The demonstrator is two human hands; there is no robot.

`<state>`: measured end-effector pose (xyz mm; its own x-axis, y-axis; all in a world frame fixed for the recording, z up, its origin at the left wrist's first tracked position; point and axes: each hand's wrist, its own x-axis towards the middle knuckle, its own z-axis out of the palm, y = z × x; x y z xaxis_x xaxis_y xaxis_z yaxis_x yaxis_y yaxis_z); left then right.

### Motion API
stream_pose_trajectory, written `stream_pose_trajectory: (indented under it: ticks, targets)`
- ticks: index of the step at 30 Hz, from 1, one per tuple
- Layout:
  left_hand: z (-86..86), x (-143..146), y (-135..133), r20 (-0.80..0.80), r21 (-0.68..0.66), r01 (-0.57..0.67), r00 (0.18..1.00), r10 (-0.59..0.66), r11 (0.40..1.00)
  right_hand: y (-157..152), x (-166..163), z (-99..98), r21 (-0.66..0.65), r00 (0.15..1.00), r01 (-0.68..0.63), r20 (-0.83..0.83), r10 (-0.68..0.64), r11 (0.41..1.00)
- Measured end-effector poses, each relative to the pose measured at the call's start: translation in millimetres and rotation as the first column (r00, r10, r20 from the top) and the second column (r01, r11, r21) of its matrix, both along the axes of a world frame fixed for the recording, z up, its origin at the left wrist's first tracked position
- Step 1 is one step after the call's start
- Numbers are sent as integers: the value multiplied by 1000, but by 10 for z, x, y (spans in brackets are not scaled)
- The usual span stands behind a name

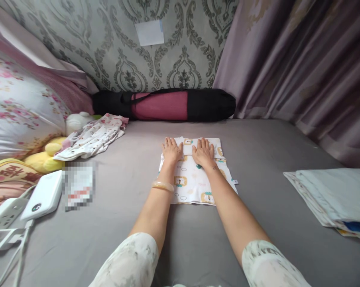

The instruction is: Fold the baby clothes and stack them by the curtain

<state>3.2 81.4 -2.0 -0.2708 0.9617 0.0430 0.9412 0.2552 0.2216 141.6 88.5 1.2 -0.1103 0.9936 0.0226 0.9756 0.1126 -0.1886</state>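
A white cloth [194, 191] printed with yellow frames and small green marks lies on the grey sheet in front of me. Its far part is folded over toward me, making a flap across the top. My left hand [172, 150] lies flat on the left end of that flap, fingers pointing away from me. On the flap's right half rests my right hand [203, 151], palm down with the fingers stretched out. Neither hand grips the fabric. A small tag sticks out from the cloth's right edge. A pale bangle circles my left wrist.
A black and pink rolled bag [158, 107] lies along the wall. Left are printed clothes [93, 135], a yellow plush toy [46, 157], a white power bank [44, 195] with cables and a power strip [6, 215]. Folded light-blue fabric [335, 193] lies at right, below purple curtains [287, 71].
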Motion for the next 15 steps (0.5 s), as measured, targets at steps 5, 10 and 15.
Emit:
stream_pose_trajectory:
  ticks: [5,10,15]
  targets:
    - [107,-5,-9,-2,73,7,1000,-7,997,54,118,102,-12,997,-12,-75,11,1000]
    - [105,1,20,-46,88,56,998,-52,995,126,354,104,34,990,122,-74,-119,992]
    - [11,-13,33,-15,-29,39,999,-40,999,138,435,15,-3,983,172,-63,-171,985]
